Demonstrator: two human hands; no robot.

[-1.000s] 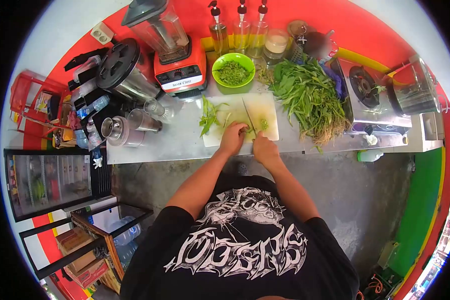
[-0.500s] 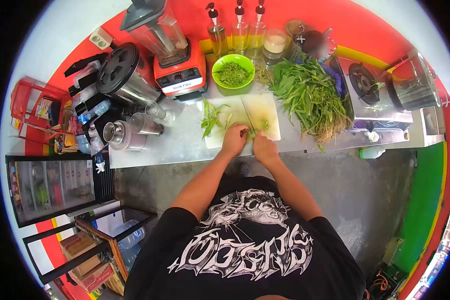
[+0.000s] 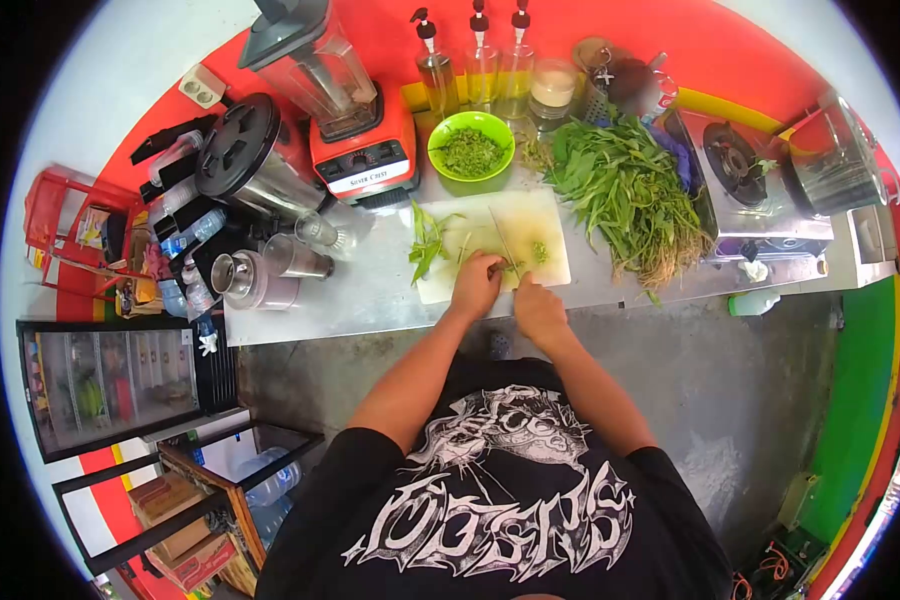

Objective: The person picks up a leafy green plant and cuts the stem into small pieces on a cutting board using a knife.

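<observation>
Right hand (image 3: 538,305) was closed round the handle of the knife (image 3: 503,240), with the blade running away from me across the board (image 3: 548,212). Left hand (image 3: 477,283) was curled, fingers bunched down on a small bundle of stems (image 3: 511,267) at the near edge of the board. The blade lay just beside those fingers. I couldn't tell whether the tips were tucked behind the knuckles.

- A little heap of cut bits (image 3: 539,250) lay right of the blade.
- Loose leaves (image 3: 426,243) hung over the board's left edge onto the counter.
- A green bowl (image 3: 436,158) with chopped greens stood beyond the board, and the uncut pile (image 3: 625,190) sat to the right, close to the stove (image 3: 735,165).

Risks, as I judged them:
- The blade was so near the left fingertips that a nick was likely if the bundle rolled or the fingers crept ahead.
- The stems looked wet and thin and might slide under pressure.
- The board sat close to the counter's front edge, so a hard push could shift it toward me.
- Cut bits near the board's edge could scatter onto the counter.
- The pile crowded the board's right side, and stray stalks could catch the knife tip.
</observation>
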